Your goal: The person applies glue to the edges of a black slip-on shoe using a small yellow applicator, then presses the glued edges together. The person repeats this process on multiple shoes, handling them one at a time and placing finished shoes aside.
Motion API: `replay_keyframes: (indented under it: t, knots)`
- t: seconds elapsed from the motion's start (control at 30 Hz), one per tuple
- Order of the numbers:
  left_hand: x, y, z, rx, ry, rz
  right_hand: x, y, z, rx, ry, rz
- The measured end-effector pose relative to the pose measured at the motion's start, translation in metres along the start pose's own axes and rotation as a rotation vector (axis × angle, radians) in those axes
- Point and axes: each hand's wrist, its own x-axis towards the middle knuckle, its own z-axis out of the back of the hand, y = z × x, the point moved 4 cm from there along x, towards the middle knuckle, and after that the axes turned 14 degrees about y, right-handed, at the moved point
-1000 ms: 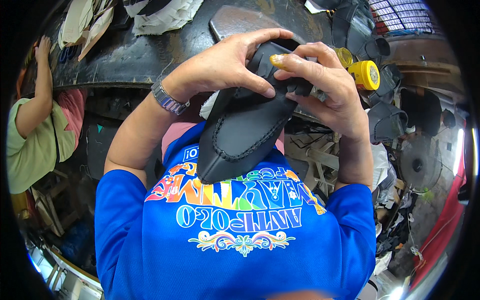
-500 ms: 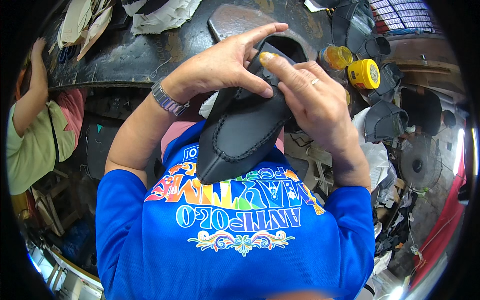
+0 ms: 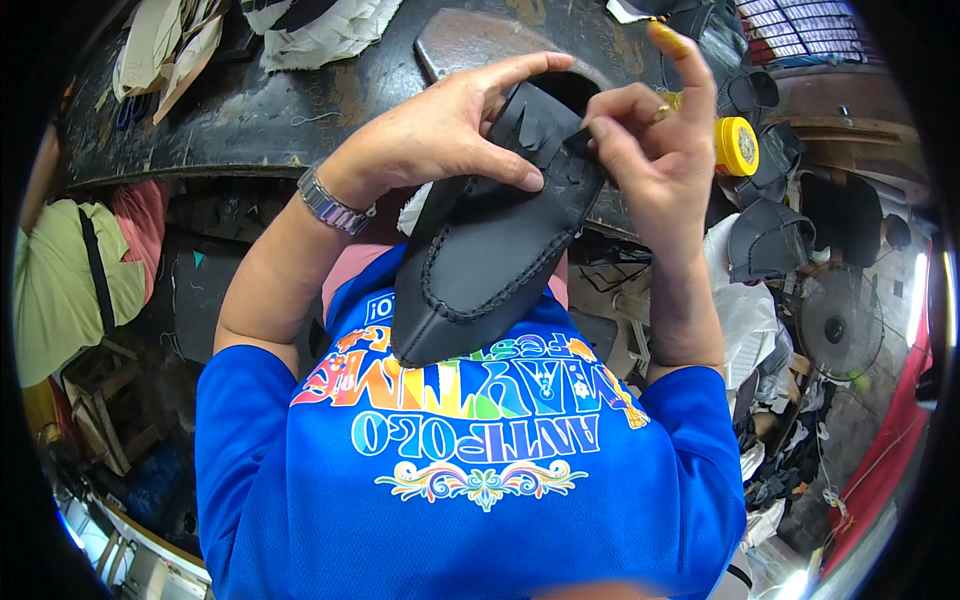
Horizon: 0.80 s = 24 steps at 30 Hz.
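A black leather shoe upper [image 3: 490,270] with a braided seam around its toe rests against my blue shirt, toe toward me. My left hand [image 3: 430,125] grips it by the side of the opening, thumb pressed on top and fingers inside. Over the instep lies a loose black strap piece [image 3: 533,135]. At the far right of the instep, my right hand [image 3: 655,150] pinches the tip of a dark leather flap [image 3: 578,143] between thumb and a finger. Its index finger points up, coated in yellow, glue-like stuff.
A yellow tub [image 3: 737,147] stands beyond my right hand, near other black shoe uppers [image 3: 770,245]. A flat slab [image 3: 470,45] lies on the dark worktable [image 3: 240,130]. Pale cut pieces [image 3: 165,45] are at the far left, with another person [image 3: 65,290] below them. A fan [image 3: 840,325] stands at right.
My right hand has lifted its yellow-coated index finger off the upper and moved right, now pinching the flap. The left hand keeps its hold. The other person's arm has shifted at the left edge.
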Motion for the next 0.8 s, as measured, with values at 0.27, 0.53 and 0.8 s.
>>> replay_keyframes:
  t: [0.27, 0.53, 0.8]
  knots:
    - [-0.001, 0.000, 0.001, -0.007, 0.021, 0.034, -0.005, 0.014, -0.012, -0.113, 0.114, 0.093]
    - [0.000, 0.005, 0.007, -0.034, 0.011, 0.068, -0.007, 0.040, -0.035, -0.706, 0.149, 0.183]
    - [-0.006, -0.001, 0.007, 0.021, 0.053, 0.111, 0.000, 0.029, -0.038, -0.779, 0.172, 0.337]
